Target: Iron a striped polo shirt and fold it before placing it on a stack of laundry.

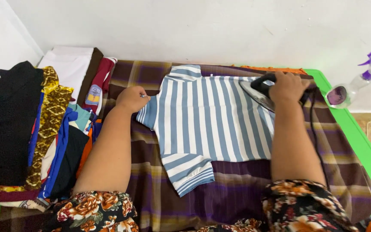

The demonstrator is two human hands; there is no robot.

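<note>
Fingers of my right hand (287, 86) are wrapped tight around the handle of the iron (259, 91), whose flat plate rests on the body of the striped shirt (202, 124) near its far edge. My left hand (132, 99) is curled closed, pinching the end of one sleeve so the cloth is pulled flat and cannot bunch under the plate. The shirt lies spread on a plaid cloth (237, 193) that pads a green board (357, 137). The cord (313, 124) trails down beside my right forearm, clear of the shirt. A spray bottle (353, 86) lies just past the board's right edge, near the iron. Folded clothes (26, 129) are stacked beside my left arm.
</note>
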